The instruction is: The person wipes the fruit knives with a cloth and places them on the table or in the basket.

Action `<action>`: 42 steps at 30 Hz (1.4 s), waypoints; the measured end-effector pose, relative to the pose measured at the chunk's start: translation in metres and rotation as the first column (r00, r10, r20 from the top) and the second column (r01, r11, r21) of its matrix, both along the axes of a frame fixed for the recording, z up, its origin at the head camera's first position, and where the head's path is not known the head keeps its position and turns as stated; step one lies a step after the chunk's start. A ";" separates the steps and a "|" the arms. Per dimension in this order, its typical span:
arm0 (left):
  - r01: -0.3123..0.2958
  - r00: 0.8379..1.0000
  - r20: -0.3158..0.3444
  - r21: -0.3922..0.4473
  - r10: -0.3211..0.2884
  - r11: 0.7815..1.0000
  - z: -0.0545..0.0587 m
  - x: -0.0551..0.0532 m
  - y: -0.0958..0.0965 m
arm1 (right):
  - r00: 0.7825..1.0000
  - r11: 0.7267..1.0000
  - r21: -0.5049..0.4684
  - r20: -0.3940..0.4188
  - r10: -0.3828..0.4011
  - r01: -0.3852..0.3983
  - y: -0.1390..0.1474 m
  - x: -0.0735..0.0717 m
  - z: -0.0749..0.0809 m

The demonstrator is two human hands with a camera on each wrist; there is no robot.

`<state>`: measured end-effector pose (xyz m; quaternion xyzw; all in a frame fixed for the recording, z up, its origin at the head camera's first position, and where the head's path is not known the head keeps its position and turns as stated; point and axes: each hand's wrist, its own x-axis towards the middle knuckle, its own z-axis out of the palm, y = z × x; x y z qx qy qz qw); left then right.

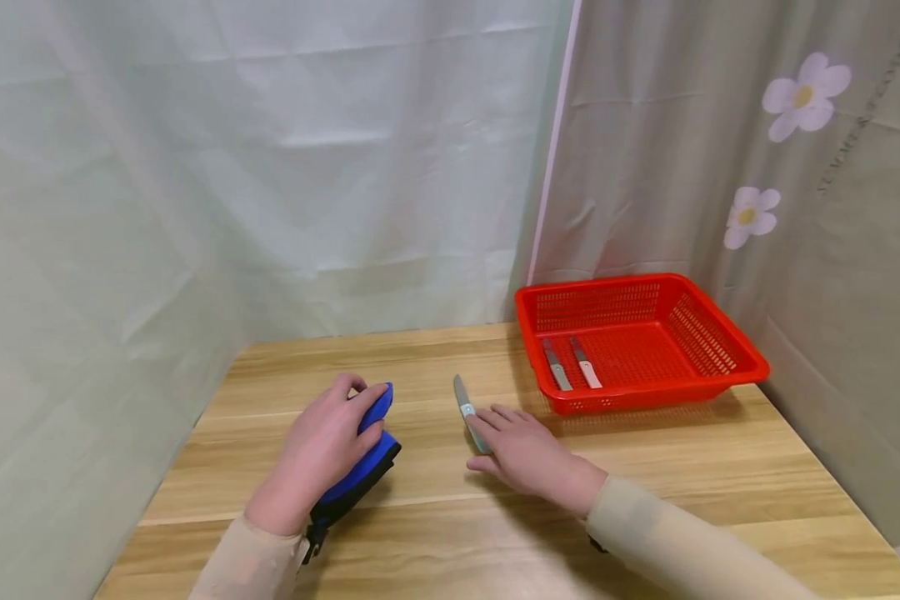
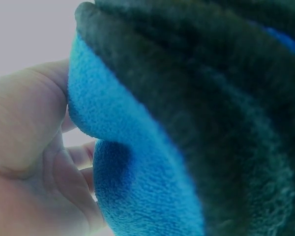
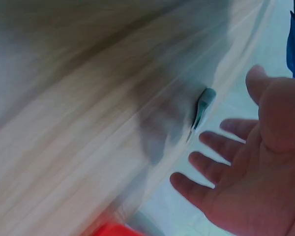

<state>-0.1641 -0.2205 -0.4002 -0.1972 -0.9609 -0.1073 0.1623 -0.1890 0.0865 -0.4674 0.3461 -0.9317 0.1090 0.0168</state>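
Observation:
My left hand (image 1: 333,437) grips a folded cloth (image 1: 375,458), blue on one side and black on the other, held over the left part of the table. In the left wrist view the bunched cloth (image 2: 123,142) fills much of the picture, with the thumb against its edge. Just right of centre, a knife (image 1: 464,400) with a pale green handle lies on the wood, blade pointing away. Above its handle hovers my right hand (image 1: 521,450), fingers extended and partly covering it. The right wrist view shows a gap between the fingers (image 3: 211,147) and the knife (image 3: 203,105).
A red plastic basket (image 1: 720,385) stands at the back right of the wooden table (image 1: 435,533). Inside it lie two more knives, one with a grey-green handle (image 1: 560,375) and one with a pink handle (image 1: 588,373). Pale curtains (image 1: 390,167) hang behind and beside the table.

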 end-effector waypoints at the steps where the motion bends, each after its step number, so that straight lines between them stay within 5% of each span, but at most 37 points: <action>1: -0.001 1.000 0.000 -0.002 0.001 1.000 0.000 0.000 0.001 | 1.000 1.000 -0.009 -0.017 -0.019 0.018 -0.003 -0.002 -0.001; 8: 0.013 1.000 0.006 -0.007 -0.013 1.000 0.001 -0.004 0.011 | 0.971 0.985 -0.017 -0.164 -0.173 0.172 -0.022 -0.017 -0.004; 19: 0.019 1.000 0.025 0.000 -0.019 1.000 -0.005 -0.007 0.025 | 0.944 0.943 0.080 -0.095 -0.315 0.323 -0.043 -0.037 -0.008; 31: 0.038 0.999 0.014 0.031 -0.039 0.999 -0.007 -0.008 0.031 | 0.948 0.949 0.057 -0.092 -0.304 0.310 -0.037 -0.040 -0.005; 42: 0.057 0.998 -0.002 0.041 -0.057 0.998 -0.003 -0.009 0.037 | 0.965 0.973 -0.054 -0.129 -0.228 0.223 -0.022 -0.019 0.006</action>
